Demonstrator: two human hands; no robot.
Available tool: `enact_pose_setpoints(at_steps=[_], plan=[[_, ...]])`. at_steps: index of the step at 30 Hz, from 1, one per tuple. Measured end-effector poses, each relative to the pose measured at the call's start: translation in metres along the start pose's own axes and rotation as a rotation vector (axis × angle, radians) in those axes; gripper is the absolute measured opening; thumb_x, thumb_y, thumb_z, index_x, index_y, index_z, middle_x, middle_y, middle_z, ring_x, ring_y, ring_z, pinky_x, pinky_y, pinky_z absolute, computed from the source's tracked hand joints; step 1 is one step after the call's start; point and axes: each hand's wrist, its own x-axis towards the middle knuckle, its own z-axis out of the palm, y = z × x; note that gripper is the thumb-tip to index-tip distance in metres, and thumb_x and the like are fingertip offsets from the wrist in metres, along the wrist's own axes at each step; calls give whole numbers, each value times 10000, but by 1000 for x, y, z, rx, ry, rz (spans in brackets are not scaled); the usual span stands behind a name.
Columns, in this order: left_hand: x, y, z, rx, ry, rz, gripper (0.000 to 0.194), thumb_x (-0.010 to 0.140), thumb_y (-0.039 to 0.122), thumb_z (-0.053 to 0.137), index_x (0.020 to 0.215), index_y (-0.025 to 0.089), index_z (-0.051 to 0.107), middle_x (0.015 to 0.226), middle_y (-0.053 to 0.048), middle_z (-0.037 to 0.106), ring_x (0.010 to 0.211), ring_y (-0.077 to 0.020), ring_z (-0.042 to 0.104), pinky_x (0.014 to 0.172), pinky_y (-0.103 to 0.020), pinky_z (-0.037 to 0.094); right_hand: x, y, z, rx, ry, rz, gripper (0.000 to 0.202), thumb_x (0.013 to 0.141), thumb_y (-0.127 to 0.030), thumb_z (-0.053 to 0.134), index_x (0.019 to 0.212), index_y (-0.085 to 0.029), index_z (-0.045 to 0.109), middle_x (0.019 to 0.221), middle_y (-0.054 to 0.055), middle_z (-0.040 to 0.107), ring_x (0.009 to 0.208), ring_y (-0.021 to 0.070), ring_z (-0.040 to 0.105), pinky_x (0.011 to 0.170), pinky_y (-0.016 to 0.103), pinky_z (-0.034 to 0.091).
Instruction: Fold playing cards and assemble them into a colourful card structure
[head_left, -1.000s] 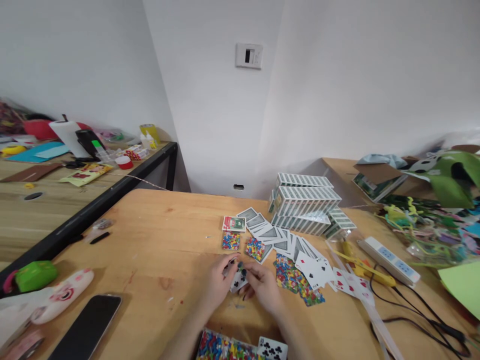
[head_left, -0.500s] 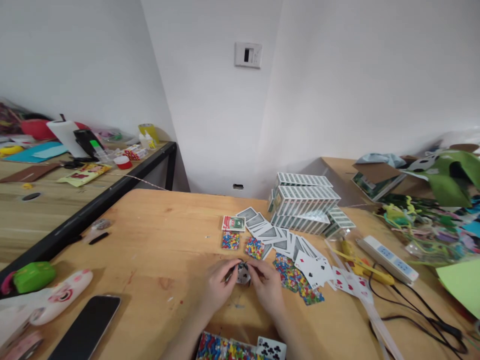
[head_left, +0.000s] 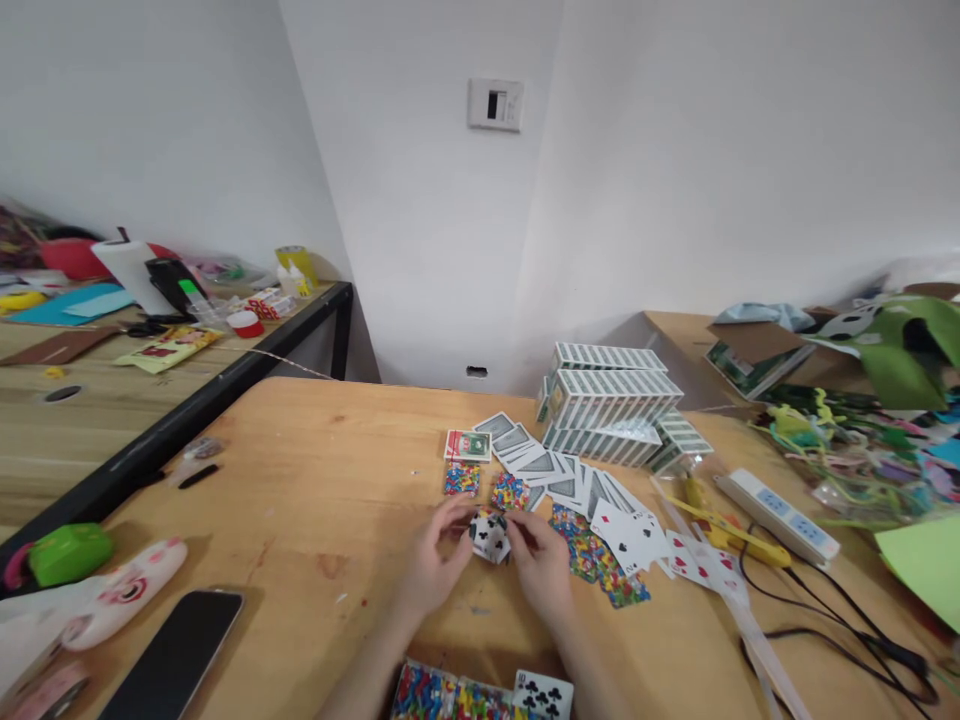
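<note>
Between my hands is a small piece made of playing card (head_left: 490, 535), white with black club marks and angled edges. My left hand (head_left: 437, 556) curves round its left side, fingertips at its upper left edge. The thumb and fingers of my right hand (head_left: 541, 558) pinch its right edge. Beyond them lie a red and green card box (head_left: 468, 446), a colourful patterned piece (head_left: 462, 479) and another one (head_left: 510, 491). Striped-back cards (head_left: 536, 465) fan out to the right, with face-up cards (head_left: 626, 538) and colourful cards (head_left: 585, 550) beside my right hand.
Striped boxes (head_left: 615, 400) are stacked at the back. A glue gun (head_left: 742, 538), power strip (head_left: 780, 515) and cables are at the right. A phone (head_left: 176, 655) and green object (head_left: 69, 554) lie left. Colourful pieces (head_left: 450, 693) and a ten of clubs (head_left: 543, 692) are at the front edge.
The card piece has turned so that more of its club-marked face shows. My left fingers have spread and risen round it, and my right hand has shifted slightly right.
</note>
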Motion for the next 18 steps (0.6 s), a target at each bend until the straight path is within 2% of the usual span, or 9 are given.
enact_pose_setpoints(at_steps=[1, 3, 5, 7, 9, 11, 14, 16, 18], plan=[[2, 6, -3, -56, -13, -10, 392, 772, 221, 462, 1158, 171, 421, 1084, -99, 579, 985, -176, 555, 858, -328, 445, 2, 3, -1, 25, 33, 39, 214, 746, -317, 520, 831, -174, 654, 786, 70, 670, 677, 184, 609, 616, 288, 487], [4, 26, -12, -25, -69, -43, 303, 756, 219, 478, 1054, 166, 476, 1052, -96, 572, 953, -173, 552, 842, -319, 440, 6, 9, -4, 69, 99, 103, 249, 734, -349, 527, 843, -162, 650, 794, 75, 669, 678, 189, 606, 621, 298, 484], [4, 53, -23, 72, -358, -57, 243, 722, 224, 522, 961, 184, 533, 1017, -64, 581, 924, -168, 548, 813, -292, 438, 9, 13, -7, 92, 149, 140, 276, 716, -378, 542, 836, -155, 652, 790, 76, 668, 688, 193, 600, 631, 303, 478], [0, 80, -31, 194, -705, -71, 358, 632, 245, 618, 983, 225, 548, 983, -24, 597, 887, -171, 554, 774, -275, 441, 12, 17, -9, 113, 164, 166, 295, 695, -403, 561, 818, -153, 657, 758, 69, 666, 669, 189, 590, 617, 298, 473], [-8, 98, -33, 355, -893, -61, 494, 524, 237, 679, 1004, 258, 560, 1040, -17, 582, 904, -205, 550, 755, -287, 438, 14, 19, -9, 148, 150, 197, 314, 678, -424, 574, 810, -152, 658, 714, 60, 657, 617, 176, 574, 565, 283, 465], [-18, 103, -27, 517, -1008, -62, 475, 510, 179, 647, 975, 252, 589, 977, -26, 613, 853, -225, 569, 704, -295, 439, 16, 21, -9, 189, 136, 239, 325, 669, -434, 584, 814, -152, 653, 672, 46, 638, 554, 158, 548, 505, 267, 450], [-28, 95, -15, 753, -998, -172, 358, 505, 80, 570, 806, 246, 667, 800, -26, 671, 690, -218, 596, 559, -262, 410, 17, 22, -9, 235, 113, 288, 322, 666, -432, 594, 818, -153, 641, 602, 16, 594, 470, 128, 498, 443, 250, 425], [-29, 88, -10, 872, -898, -204, 310, 521, 36, 485, 669, 222, 683, 659, -42, 667, 574, -198, 579, 489, -251, 362, 18, 20, -10, 264, 96, 302, 316, 663, -430, 602, 810, -153, 638, 567, 2, 573, 434, 117, 477, 420, 245, 414], [-25, 83, -9, 904, -794, -156, 278, 520, 35, 458, 580, 205, 670, 587, -56, 650, 548, -197, 563, 481, -255, 340, 19, 17, -11, 303, 82, 306, 307, 655, -427, 613, 795, -154, 632, 565, -1, 574, 419, 114, 479, 416, 247, 415]])
